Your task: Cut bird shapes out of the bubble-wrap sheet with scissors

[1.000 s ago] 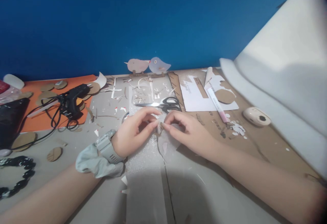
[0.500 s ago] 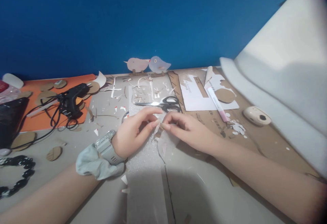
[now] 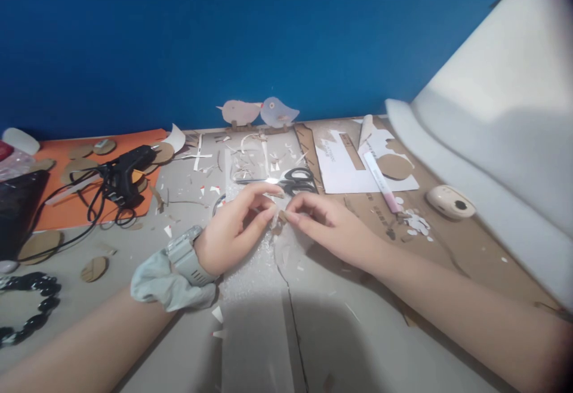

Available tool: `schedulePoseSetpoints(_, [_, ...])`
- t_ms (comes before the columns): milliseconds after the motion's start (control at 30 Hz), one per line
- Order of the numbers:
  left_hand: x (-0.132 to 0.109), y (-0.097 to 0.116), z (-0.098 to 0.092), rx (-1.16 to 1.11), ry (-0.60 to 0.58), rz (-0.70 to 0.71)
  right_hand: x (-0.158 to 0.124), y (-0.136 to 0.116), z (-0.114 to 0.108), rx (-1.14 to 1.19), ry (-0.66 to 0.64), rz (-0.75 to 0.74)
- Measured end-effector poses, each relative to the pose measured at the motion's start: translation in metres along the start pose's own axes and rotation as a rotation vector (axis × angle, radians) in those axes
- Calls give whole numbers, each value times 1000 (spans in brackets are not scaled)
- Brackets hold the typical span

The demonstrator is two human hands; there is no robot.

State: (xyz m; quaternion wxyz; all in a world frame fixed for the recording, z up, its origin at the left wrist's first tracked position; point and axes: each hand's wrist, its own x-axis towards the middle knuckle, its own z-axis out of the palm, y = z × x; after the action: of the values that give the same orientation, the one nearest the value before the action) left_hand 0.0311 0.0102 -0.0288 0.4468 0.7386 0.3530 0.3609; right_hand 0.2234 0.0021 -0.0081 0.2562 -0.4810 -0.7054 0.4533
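Observation:
Near the middle of the table, my left hand [image 3: 244, 223] and my right hand [image 3: 320, 223] face each other with thumbs and index fingers pinched. Between the fingertips is a small brown scrap [image 3: 282, 216], which looks like cardboard; my right fingertips grip it. Something whitish and too small to make out lies in my left pinch. A clear plastic strip [image 3: 255, 333] runs beneath the hands. Just beyond them lie black-handled scissors [image 3: 299, 180]. A pink paper bird [image 3: 239, 112] and a blue paper bird [image 3: 278, 112] stand at the back against the wall.
A black glue gun [image 3: 128, 175] with its cord rests on an orange sheet [image 3: 49, 214] at left. Cardboard discs [image 3: 94, 269] and a beaded bracelet [image 3: 49, 305] are nearby. To the right are cut white paper [image 3: 340, 178], a pink-white tube [image 3: 382, 184] and a cream case [image 3: 450, 202].
The fingertips of both hands have drawn slightly apart, and my left hand has lifted a little. The brown scrap between them has shifted slightly.

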Motion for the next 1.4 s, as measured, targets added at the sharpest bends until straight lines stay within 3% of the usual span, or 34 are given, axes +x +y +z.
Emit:
schedulePoseSetpoints(367, [0, 1, 1, -92, -43, -36, -1, 0, 1, -13, 25, -13])
schedulePoseSetpoints(700, [-2, 2, 1, 72, -30, 35, -1, -1, -1, -28, -9, 23])
schedulePoseSetpoints(933, [0, 5, 0, 48, 20, -51, -1, 0, 2, -29, 52, -4])
schedulePoseSetpoints(1133, [5, 9, -6, 162, -122, -89, -2, -4, 2, -90, 57, -60])
schedulePoseSetpoints(1400, [6, 11, -6, 179, -142, -62, -2, -5, 0, -132, 28, -80])
